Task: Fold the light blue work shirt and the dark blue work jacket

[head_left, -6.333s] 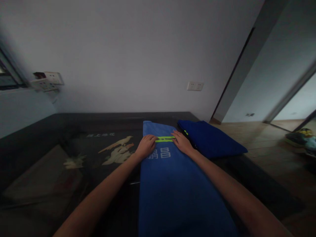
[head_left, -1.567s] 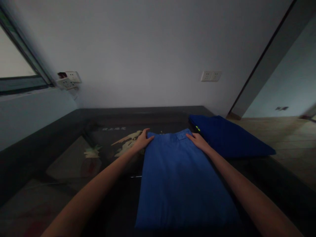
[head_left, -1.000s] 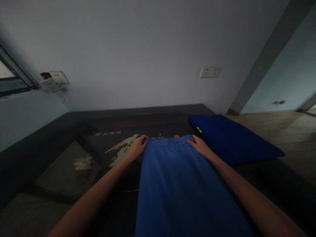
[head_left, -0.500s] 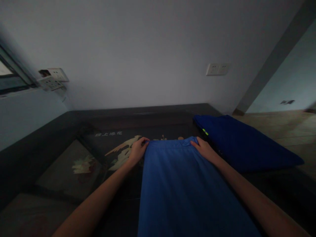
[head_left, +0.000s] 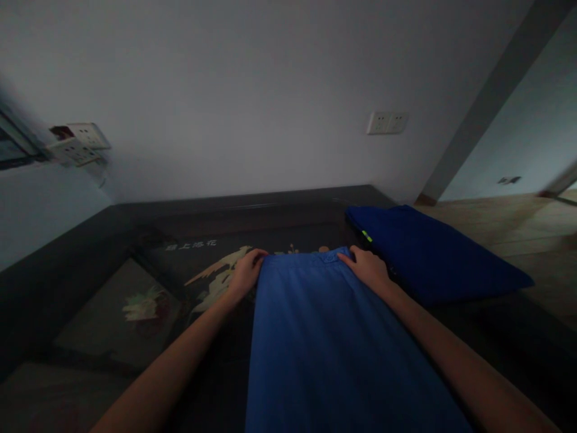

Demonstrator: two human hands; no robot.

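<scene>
A light blue garment (head_left: 311,337) with a waistband lies lengthwise over the dark patterned surface, its lower end running out of view at the bottom. Whether it is a skirt or folded trousers I cannot tell. My left hand (head_left: 246,272) pinches the far left corner of the waistband. At the far right corner, near a crinkled patch, my right hand (head_left: 367,267) grips the band between thumb and fingers. The waistband is held fairly straight between both hands.
To the right lies a folded darker blue cloth item (head_left: 433,255) with a small yellow-green tag (head_left: 366,236). The dark table (head_left: 279,201) meets a pale wall (head_left: 234,102) with sockets (head_left: 387,122). More sockets (head_left: 79,144) sit at the left corner.
The view has shifted slightly, so everything sits a little further left. Both hands keep their hold on the garment's waistband, with no clear movement of the cloth.
</scene>
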